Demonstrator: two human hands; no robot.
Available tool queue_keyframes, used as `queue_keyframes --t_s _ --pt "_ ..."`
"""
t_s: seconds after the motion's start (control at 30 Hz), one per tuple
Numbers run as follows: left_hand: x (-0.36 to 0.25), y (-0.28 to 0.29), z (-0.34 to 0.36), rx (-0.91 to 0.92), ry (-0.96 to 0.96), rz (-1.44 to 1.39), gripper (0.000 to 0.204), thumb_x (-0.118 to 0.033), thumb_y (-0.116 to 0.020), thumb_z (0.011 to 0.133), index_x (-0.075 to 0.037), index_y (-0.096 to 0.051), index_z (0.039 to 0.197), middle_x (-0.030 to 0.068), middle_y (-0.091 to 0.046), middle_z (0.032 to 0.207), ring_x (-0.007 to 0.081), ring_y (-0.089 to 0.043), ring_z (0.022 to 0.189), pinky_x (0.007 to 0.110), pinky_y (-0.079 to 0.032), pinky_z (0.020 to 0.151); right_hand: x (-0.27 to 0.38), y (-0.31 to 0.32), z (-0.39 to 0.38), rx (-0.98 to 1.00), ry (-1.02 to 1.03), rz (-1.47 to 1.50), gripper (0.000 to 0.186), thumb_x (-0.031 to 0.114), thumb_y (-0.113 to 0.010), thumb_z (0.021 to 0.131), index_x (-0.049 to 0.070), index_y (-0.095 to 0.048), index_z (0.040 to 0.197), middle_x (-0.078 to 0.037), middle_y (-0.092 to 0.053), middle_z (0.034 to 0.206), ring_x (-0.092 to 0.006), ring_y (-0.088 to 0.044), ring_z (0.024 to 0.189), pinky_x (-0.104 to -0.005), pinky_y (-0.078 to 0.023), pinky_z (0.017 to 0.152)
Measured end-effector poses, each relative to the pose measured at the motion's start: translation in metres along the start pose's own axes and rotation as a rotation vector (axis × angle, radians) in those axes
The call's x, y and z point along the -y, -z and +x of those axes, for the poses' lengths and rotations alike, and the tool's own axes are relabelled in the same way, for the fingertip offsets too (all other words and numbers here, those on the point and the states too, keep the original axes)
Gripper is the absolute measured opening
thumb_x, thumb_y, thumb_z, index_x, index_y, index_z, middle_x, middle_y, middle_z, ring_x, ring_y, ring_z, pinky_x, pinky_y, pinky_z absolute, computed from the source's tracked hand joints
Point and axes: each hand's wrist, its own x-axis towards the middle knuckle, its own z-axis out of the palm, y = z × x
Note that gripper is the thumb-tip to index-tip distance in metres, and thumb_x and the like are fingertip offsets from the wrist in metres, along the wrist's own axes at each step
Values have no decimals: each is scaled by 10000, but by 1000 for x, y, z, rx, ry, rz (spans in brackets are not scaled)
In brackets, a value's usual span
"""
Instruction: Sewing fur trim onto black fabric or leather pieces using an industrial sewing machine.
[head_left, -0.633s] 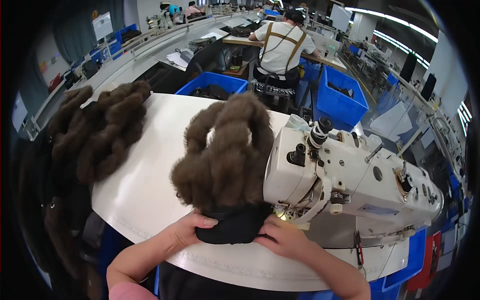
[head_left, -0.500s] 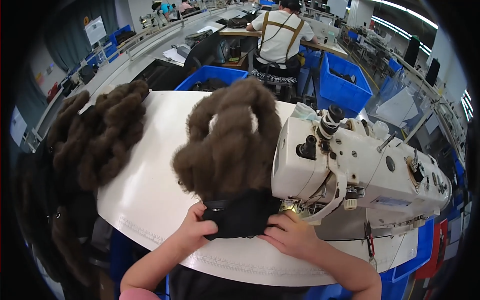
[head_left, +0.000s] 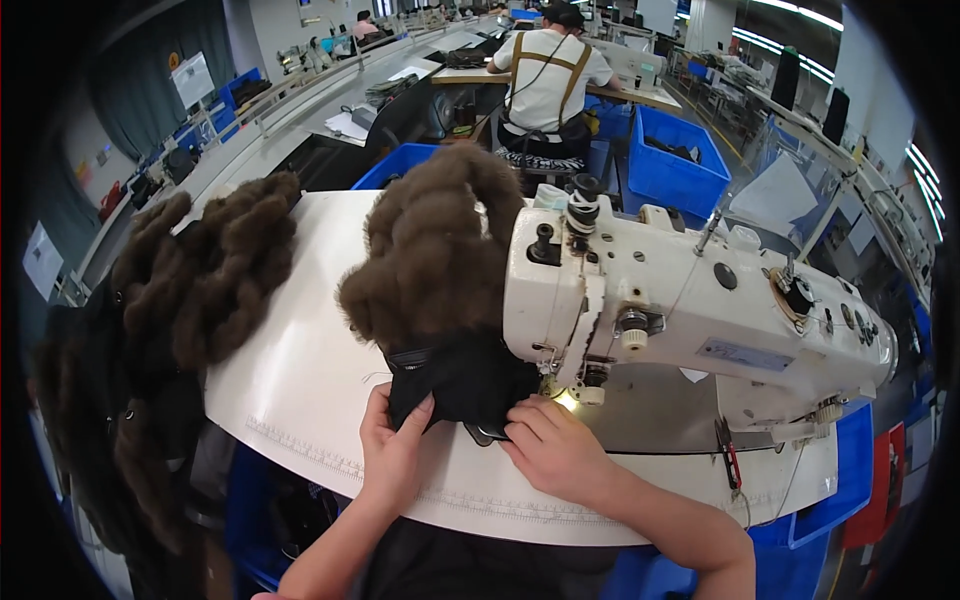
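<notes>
A brown furry piece [head_left: 420, 255] with loop-like strands lies on the white table, joined to black fabric [head_left: 460, 378] at its near end. A zipper strip [head_left: 408, 358] shows where fur and fabric meet. My left hand [head_left: 392, 440] pinches the fabric's near left edge, thumb on top. My right hand [head_left: 555, 440] grips its near right edge, fingers bent, just below the lit needle area of the white sewing machine [head_left: 690, 310]. A dark, shiny curved edge [head_left: 484, 434] peeks out under the fabric between my hands.
More brown furry pieces [head_left: 215, 270] with black fabric heap over the table's left side. Red-handled thread snips [head_left: 729, 455] lie right of my right hand. Blue bins [head_left: 680, 165] stand beyond the table. A person in a white shirt [head_left: 548, 85] sits ahead, facing away.
The near left corner of the black fabric is now folded up by my left hand, and the dark curved edge shows beneath. The whole view has shifted, with the machine appearing further left.
</notes>
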Motion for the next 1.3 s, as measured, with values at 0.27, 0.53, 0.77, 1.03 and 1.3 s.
queue_keyframes --t_s 0.27,0.53,0.77,1.03,1.3 --pt "-8 -21 26 226 44 -284 451 -148 -603 872 4 -486 1280 111 -589 1266 225 -570 1170 365 -399 1050 -5 5 -3 28 -140 322 289 172 -720 779 0 -574 961 -130 -568 981 -312 -576 954 -381 -510 813" --pt "-1 -8 41 458 410 -701 650 -80 -631 715 -5 -460 1338 141 -561 1300 287 -527 1223 406 -384 1072 -15 4 -1 91 -246 524 247 163 -765 765 32 -589 877 -99 -571 900 -268 -576 847 -355 -488 706" --pt "9 39 52 529 541 -643 653 -114 -605 688 27 -483 1314 201 -554 1302 359 -576 1148 480 -445 1018 -19 15 -13 150 -44 496 156 84 -751 760 50 -599 750 -55 -560 763 -235 -557 747 -339 -459 642" --pt "8 30 45 414 557 -666 612 -193 -600 684 7 -526 1257 171 -588 1258 349 -552 1171 459 -436 1020 -8 8 -11 -107 -261 179 212 84 -702 792 76 -648 997 -59 -623 1059 -199 -613 874 -298 -503 683" --pt "3 25 38 376 495 -597 583 -221 -628 731 -10 -527 1265 157 -594 1249 322 -563 1166 440 -418 1048 -5 -3 0 -55 -53 7 241 85 -628 729 21 -601 960 -124 -599 1089 -241 -598 912 -313 -523 679"
